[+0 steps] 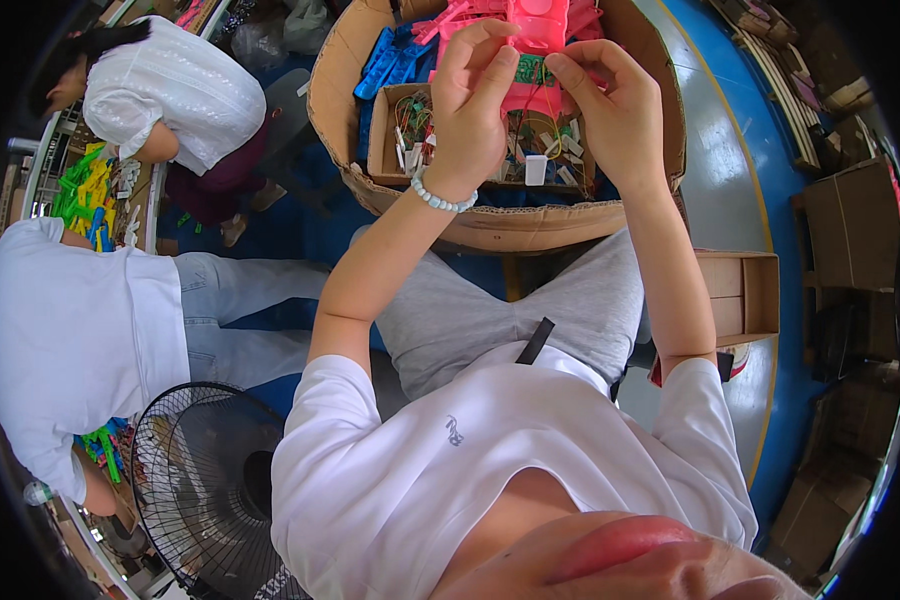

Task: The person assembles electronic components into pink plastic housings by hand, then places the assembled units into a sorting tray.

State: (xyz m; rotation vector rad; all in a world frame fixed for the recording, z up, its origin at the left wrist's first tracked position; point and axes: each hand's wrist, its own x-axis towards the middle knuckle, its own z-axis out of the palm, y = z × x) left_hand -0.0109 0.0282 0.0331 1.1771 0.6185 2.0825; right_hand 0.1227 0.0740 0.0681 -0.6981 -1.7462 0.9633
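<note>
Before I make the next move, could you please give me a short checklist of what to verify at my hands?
1. Left hand beside the green circuit board: ok, fingertips at its left side.
2. Right hand beside it: ok, thumb at its right side.
3. Board seated in the pink plastic shell: cannot tell.
4. White block joined to the board: cannot tell.
5. Small parts box inside the large carton: ok.

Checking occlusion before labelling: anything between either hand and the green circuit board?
Nothing visible: left hand and right hand both have fingertips at the green circuit board; the pink plastic part shows behind it.
</note>
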